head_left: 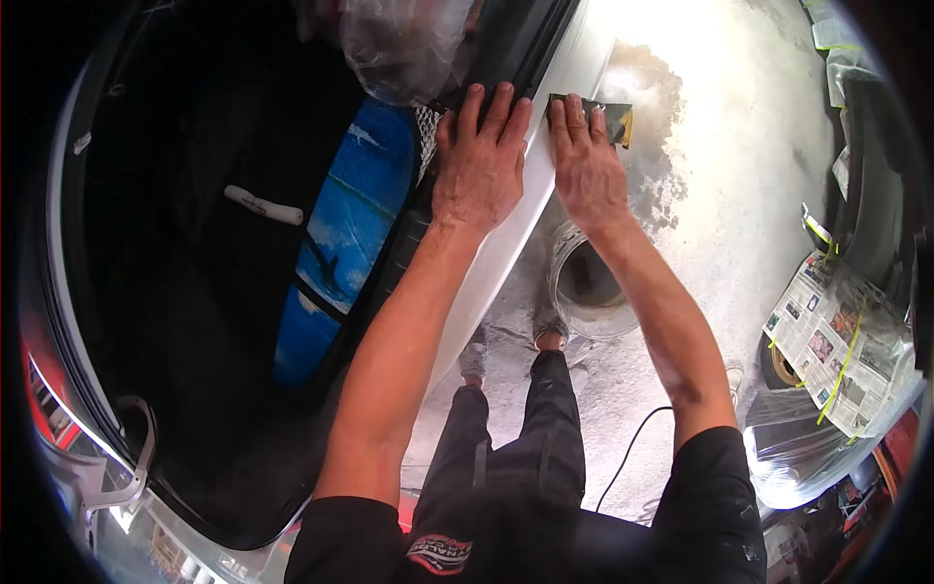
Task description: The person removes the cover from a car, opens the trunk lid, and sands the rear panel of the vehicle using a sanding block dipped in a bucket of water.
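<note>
My left hand (482,165) lies with its fingers spread on the edge of the white panel (530,185), beside the dark trim, and holds nothing. My right hand (587,161) presses a dark sheet (619,121) against the outer side of that panel. The sheet is thin, with a yellowish edge, and sticks out to the right of my fingers. To the left of my left hand is a blue patterned piece (360,204) in the dark open compartment (195,292).
A bucket (593,282) stands on the pale floor near my feet, below my right forearm. A white tube-like item (264,205) lies in the compartment. Clear plastic hangs at the top. At the right is a vehicle covered with newspaper (827,341) and plastic. A dark cable crosses the floor.
</note>
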A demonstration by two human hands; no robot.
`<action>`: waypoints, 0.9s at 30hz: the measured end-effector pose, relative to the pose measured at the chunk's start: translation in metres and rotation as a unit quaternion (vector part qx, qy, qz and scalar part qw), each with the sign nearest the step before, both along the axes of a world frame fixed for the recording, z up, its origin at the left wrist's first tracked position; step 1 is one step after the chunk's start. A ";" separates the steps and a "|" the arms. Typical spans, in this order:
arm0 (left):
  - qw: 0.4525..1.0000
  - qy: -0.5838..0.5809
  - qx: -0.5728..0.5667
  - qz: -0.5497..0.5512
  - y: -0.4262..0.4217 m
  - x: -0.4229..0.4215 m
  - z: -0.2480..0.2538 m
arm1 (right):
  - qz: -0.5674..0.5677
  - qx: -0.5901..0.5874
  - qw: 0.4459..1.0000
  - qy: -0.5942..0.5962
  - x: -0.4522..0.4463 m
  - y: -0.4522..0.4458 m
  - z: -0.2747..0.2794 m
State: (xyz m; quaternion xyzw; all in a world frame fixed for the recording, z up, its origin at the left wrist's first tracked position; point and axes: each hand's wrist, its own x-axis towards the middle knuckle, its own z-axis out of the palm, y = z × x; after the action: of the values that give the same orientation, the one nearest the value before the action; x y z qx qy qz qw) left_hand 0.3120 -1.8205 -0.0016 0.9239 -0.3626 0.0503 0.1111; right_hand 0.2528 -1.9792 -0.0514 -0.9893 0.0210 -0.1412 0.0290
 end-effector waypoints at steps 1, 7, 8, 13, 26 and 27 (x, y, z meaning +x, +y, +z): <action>1.000 0.002 -0.002 -0.001 0.000 0.000 0.000 | 0.005 -0.042 0.999 -0.004 0.005 -0.010 -0.001; 1.000 -0.014 0.004 -0.004 0.001 0.001 -0.002 | -0.029 -0.041 0.997 -0.061 0.129 -0.110 -0.038; 1.000 -0.008 0.011 -0.001 0.004 -0.002 -0.001 | -0.042 -0.049 0.998 0.017 0.119 -0.094 -0.020; 1.000 0.024 0.001 0.003 0.000 0.001 0.003 | -0.007 -0.056 0.998 0.042 0.029 -0.025 -0.002; 0.999 0.034 0.000 0.007 -0.001 0.001 0.004 | 0.048 0.009 0.999 0.012 0.038 -0.064 -0.033; 0.999 0.032 -0.001 0.007 -0.001 0.002 0.004 | 0.059 0.026 0.997 0.031 0.026 -0.059 -0.016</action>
State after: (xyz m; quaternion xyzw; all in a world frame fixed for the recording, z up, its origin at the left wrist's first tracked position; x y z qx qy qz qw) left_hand 0.3136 -1.8215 0.0020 0.9273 -0.3525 0.0218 0.1236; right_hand 0.2787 -2.0380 -0.0678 -0.9917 -0.0332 -0.1081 0.0620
